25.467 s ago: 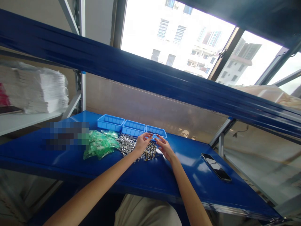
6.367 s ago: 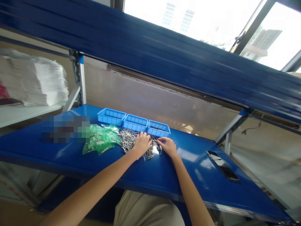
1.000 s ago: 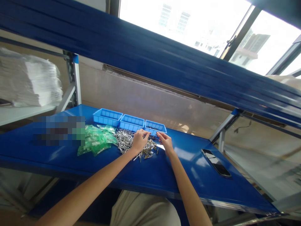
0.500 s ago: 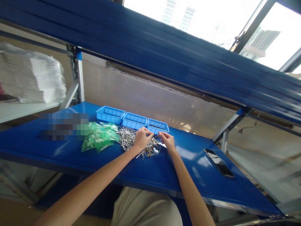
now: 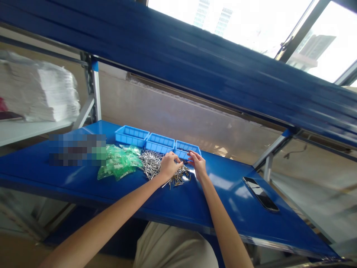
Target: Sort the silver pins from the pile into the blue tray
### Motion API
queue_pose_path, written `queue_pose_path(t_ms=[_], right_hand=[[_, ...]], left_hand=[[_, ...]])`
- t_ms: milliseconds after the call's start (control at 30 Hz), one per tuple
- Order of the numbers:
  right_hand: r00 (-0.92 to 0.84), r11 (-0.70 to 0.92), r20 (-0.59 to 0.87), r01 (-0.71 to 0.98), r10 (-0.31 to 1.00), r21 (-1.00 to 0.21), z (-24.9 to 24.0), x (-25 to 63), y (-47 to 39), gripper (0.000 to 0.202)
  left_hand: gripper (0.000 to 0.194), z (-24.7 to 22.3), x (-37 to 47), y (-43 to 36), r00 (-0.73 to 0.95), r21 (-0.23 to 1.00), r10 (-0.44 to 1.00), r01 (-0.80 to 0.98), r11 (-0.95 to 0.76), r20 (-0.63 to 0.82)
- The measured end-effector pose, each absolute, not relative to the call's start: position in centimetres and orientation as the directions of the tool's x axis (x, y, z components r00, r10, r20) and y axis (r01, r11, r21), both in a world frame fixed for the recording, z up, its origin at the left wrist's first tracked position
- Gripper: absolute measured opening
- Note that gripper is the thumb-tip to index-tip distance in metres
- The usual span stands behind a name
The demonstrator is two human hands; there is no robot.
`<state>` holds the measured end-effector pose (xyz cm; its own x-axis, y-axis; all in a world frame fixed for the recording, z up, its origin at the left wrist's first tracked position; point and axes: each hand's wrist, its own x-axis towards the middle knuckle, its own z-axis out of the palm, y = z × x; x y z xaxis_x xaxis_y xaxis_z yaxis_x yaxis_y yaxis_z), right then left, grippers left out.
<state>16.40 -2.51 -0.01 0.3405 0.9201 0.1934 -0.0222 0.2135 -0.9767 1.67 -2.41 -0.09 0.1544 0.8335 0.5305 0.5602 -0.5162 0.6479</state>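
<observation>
Blue table [image 5: 181, 204] carries everything. Green plastic packets [image 5: 118, 162] heaped at left. Three blue trays in a row behind: left tray [image 5: 131, 140], middle tray [image 5: 159, 147], right tray [image 5: 181, 153]. Silver metal pins [image 5: 150, 162] piled before the trays, some gold-coloured toward the right. Phone [image 5: 260, 194] flat, far right. Left hand [image 5: 169, 165] over pile, thumb and fingertips together; right hand [image 5: 198, 165] at right tray, fingers curled; can't tell if either grasps anything. Small dark bits [image 5: 182, 149] inside right tray.
</observation>
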Motion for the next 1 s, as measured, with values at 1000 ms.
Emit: queue_pose_path(t_ms=[1000], right_hand=[[-0.075, 0.234, 0.280, 0.769, 0.957, -0.595, -0.8, 16.6, -4.2, 0.036]], left_hand=[[0.021, 0.2, 1.4, -2.0, 0.118, 0.687, 0.848, 0.535, -0.492, 0.516]])
